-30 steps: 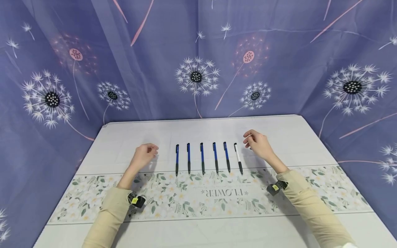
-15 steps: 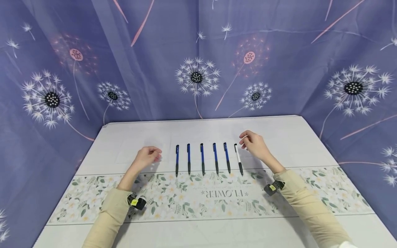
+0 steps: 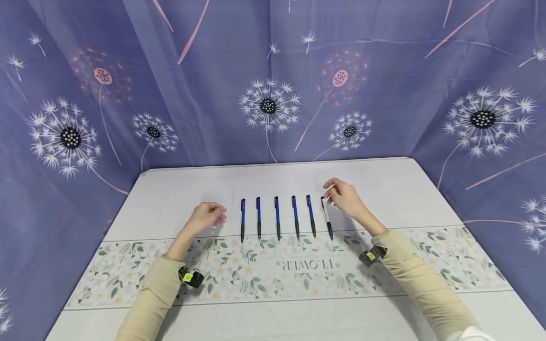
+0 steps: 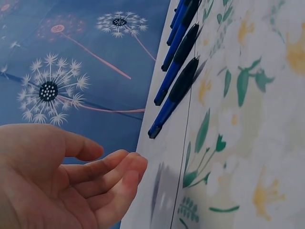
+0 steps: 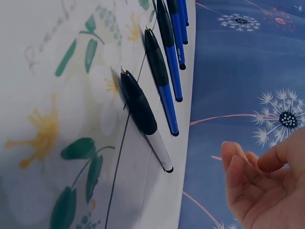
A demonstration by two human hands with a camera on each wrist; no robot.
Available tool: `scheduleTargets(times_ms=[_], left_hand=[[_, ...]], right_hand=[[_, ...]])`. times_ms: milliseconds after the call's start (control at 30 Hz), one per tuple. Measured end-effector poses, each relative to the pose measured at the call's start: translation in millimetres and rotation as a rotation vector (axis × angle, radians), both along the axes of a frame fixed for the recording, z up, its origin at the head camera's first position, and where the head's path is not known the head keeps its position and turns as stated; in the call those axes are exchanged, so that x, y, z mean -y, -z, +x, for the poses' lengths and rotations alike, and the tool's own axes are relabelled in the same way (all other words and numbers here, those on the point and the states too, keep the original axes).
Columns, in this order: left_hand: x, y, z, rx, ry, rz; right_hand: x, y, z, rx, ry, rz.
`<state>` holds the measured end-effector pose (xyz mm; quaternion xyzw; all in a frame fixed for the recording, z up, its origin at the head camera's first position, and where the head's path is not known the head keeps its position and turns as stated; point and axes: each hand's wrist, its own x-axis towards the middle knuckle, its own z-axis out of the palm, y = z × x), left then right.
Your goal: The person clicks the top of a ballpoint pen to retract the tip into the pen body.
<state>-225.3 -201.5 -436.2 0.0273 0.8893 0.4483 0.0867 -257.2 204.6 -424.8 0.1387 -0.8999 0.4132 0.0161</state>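
Several blue pens with black grips lie side by side in a row on the table. The leftmost blue pen (image 3: 243, 220) is nearest my left hand (image 3: 205, 217), which hovers left of it, fingers loosely bent and holding nothing. At the row's right end lies a white pen (image 3: 327, 219) with a black grip and black top. Just above and right of its top end is my right hand (image 3: 344, 197), also holding nothing. In the right wrist view the fingers (image 5: 233, 167) curve loosely, apart from the white pen (image 5: 159, 150).
The white table cover (image 3: 179, 184) has a floral band (image 3: 239, 270) with upside-down lettering along the middle. A purple dandelion-print curtain (image 3: 204, 94) encloses the back and sides. A black strapped device sits on each wrist.
My right hand has moved left, closer to the top of the white pen. The left hand has shifted slightly right toward the leftmost blue pen. The pens have stayed in place.
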Motion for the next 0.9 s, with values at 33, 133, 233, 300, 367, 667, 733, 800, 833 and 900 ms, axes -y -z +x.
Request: scheduleTargets(times_ms=[33, 133, 233, 300, 367, 667, 733, 800, 833, 900], left_hand=[[-0.8, 0.2, 0.2, 0.006, -0.006, 0.005], [-2.5, 1.0, 0.6, 0.013, 0.001, 0.007], [-4.1, 1.8, 0.6, 0.028, 0.007, 0.014], [-5.5, 2.2, 0.7, 0.042, 0.005, 0.022], [-6.6, 2.7, 0.9, 0.049, 0.003, 0.031], [-10.1, 5.3, 2.9, 0.072, 0.007, 0.037], [-11.1, 5.2, 3.0, 0.071, 0.007, 0.035], [-12.2, 4.5, 3.3, 0.069, 0.009, 0.034], [-12.8, 4.4, 3.5, 0.068, 0.009, 0.034], [-13.7, 4.9, 3.3, 0.073, 0.008, 0.038]], right_hand=[[1, -0.3, 0.0, 0.002, -0.001, 0.003], [3, -1.0, -0.6, 0.006, -0.002, 0.013], [6, -2.3, -1.5, 0.015, -0.025, 0.013], [8, -3.2, -1.7, 0.028, -0.047, 0.003], [10, -4.1, -1.4, 0.048, -0.071, -0.004], [17, -3.8, 0.0, 0.149, -0.084, -0.045], [19, -4.9, -0.1, 0.168, -0.081, -0.058], [20, -6.4, 0.0, 0.188, -0.079, -0.063], [21, -7.0, -0.1, 0.196, -0.078, -0.066], [22, -6.9, -0.7, 0.212, -0.074, -0.068]])
